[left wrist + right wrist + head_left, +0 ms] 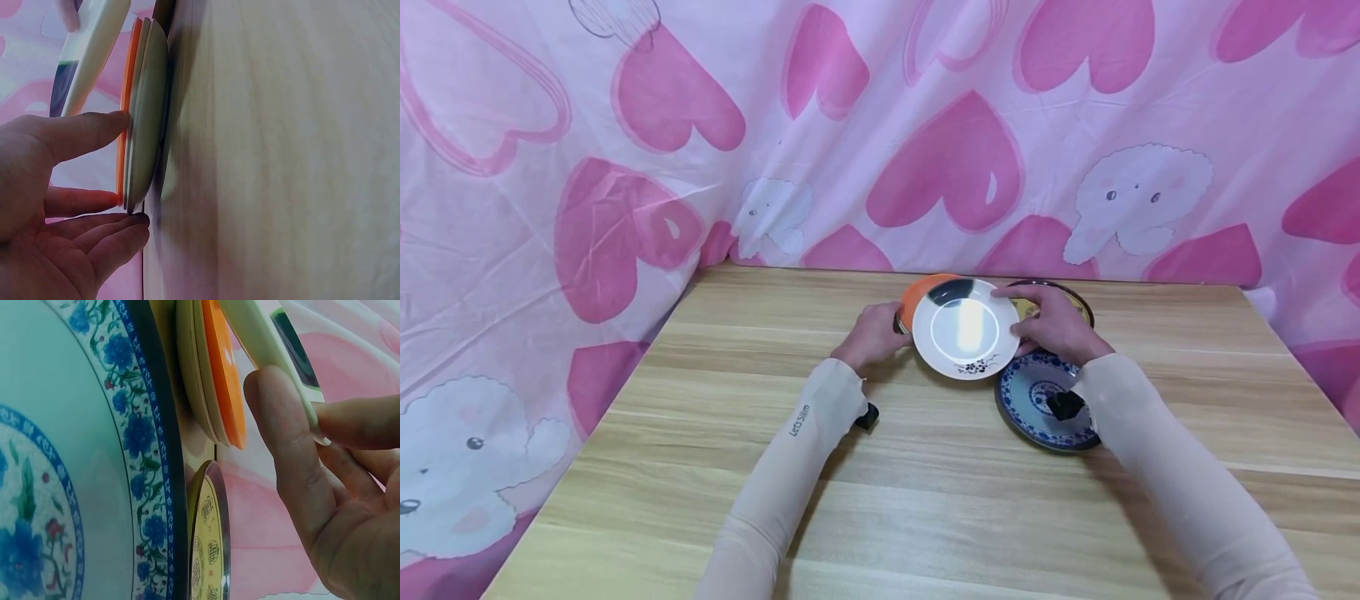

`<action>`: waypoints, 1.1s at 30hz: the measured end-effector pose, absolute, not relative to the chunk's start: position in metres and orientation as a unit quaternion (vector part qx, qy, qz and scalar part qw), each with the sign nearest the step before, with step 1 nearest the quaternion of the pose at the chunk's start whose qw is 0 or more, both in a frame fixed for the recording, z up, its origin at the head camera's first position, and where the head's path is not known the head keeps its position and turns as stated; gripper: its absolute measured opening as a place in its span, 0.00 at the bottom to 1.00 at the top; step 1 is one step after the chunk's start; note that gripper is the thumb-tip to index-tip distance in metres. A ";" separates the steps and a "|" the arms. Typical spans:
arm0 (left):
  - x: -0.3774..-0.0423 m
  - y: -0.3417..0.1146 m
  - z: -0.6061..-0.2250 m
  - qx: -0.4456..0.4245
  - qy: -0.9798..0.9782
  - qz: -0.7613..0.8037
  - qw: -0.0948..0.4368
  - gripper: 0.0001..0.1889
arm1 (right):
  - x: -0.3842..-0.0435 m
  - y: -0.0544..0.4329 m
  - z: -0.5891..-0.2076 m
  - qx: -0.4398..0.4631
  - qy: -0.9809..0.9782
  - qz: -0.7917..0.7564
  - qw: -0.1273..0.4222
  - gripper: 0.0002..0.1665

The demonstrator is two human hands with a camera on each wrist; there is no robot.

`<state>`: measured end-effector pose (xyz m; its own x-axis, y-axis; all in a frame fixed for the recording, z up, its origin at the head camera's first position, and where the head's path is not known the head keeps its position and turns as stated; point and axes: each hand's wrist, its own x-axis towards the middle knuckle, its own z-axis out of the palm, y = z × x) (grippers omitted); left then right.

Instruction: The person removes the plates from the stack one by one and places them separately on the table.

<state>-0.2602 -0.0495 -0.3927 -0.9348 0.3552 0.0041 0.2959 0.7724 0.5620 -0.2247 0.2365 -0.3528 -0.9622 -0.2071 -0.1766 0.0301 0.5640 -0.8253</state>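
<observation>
My right hand (pixel 1060 327) pinches the right rim of a white plate (pixel 942 343) between thumb and fingers. The plate has a black patch and a dark flower print, and it is tilted in the air above a stack. That stack has an orange plate (pixel 125 94) on top and pale plates (pixel 150 119) beneath. At the stack's left edge, my left hand (pixel 874 335) touches the rims with its thumb and fingers spread. In the left wrist view a gap shows between the white plate and the orange one.
A blue-flowered plate (pixel 1018 404) lies on the wooden table (pixel 880 517) beneath my right wrist. Behind it sits a yellow plate (pixel 209 544) with a dark rim, partly covered by my right hand. A pink heart-patterned cloth (pixel 820 192) hangs along the back and left.
</observation>
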 end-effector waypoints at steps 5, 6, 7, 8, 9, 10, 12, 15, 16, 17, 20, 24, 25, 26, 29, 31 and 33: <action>-0.260 -0.050 -0.393 0.172 0.940 0.290 0.054 0.18 | -0.223 0.238 -0.351 -0.053 0.883 -0.447 0.133 0.36; -0.260 -0.050 -0.393 0.173 0.940 0.288 0.053 0.18 | -0.222 0.237 -0.351 -0.052 0.885 -0.443 0.135 0.36; -0.261 -0.050 -0.393 0.173 0.940 0.289 0.053 0.18 | -0.222 0.237 -0.351 -0.050 0.886 -0.440 0.137 0.36; -0.261 -0.050 -0.393 0.175 0.940 0.288 0.052 0.18 | -0.222 0.237 -0.351 -0.048 0.887 -0.437 0.139 0.36; -0.261 -0.050 -0.393 0.176 0.941 0.285 0.051 0.18 | -0.221 0.237 -0.350 -0.046 0.888 -0.436 0.142 0.36; -0.261 -0.051 -0.394 0.177 0.941 0.284 0.051 0.18 | -0.221 0.237 -0.350 -0.044 0.888 -0.435 0.144 0.36; -0.261 -0.051 -0.394 0.181 0.942 0.280 0.048 0.17 | -0.221 0.237 -0.351 -0.041 0.888 -0.434 0.149 0.36; -0.261 -0.051 -0.393 0.182 0.941 0.280 0.048 0.17 | -0.220 0.238 -0.352 -0.044 0.886 -0.436 0.153 0.36; -0.261 -0.051 -0.394 0.182 0.941 0.281 0.047 0.17 | -0.220 0.238 -0.352 -0.046 0.885 -0.437 0.153 0.36; -0.261 -0.051 -0.394 0.183 0.941 0.283 0.047 0.17 | -0.219 0.239 -0.353 -0.049 0.884 -0.438 0.154 0.36; -0.261 -0.051 -0.394 0.184 0.939 0.288 0.048 0.16 | -0.219 0.240 -0.354 -0.056 0.883 -0.441 0.154 0.37; -0.261 -0.051 -0.394 0.186 0.939 0.287 0.048 0.16 | -0.218 0.240 -0.356 -0.065 0.880 -0.442 0.160 0.37; -0.261 -0.051 -0.394 0.186 0.939 0.285 0.047 0.16 | -0.218 0.240 -0.356 -0.067 0.880 -0.442 0.162 0.37; -0.261 -0.051 -0.394 0.187 0.940 0.283 0.046 0.16 | -0.218 0.240 -0.356 -0.069 0.880 -0.441 0.163 0.37; -0.261 -0.051 -0.394 0.188 0.940 0.280 0.045 0.16 | -0.218 0.240 -0.357 -0.076 0.881 -0.437 0.165 0.38; -0.261 -0.051 -0.394 0.186 0.941 0.279 0.045 0.14 | -0.218 0.240 -0.357 -0.081 0.883 -0.432 0.164 0.38; -0.261 -0.051 -0.394 0.185 0.941 0.279 0.047 0.13 | -0.217 0.240 -0.357 -0.086 0.884 -0.429 0.163 0.37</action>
<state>-0.2613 -0.0506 -0.3942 -0.9273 0.3741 0.0147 0.3215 0.7756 0.5432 -0.2175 0.2403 -0.3574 -0.9319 -0.2923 -0.2148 -0.0124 0.6176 -0.7864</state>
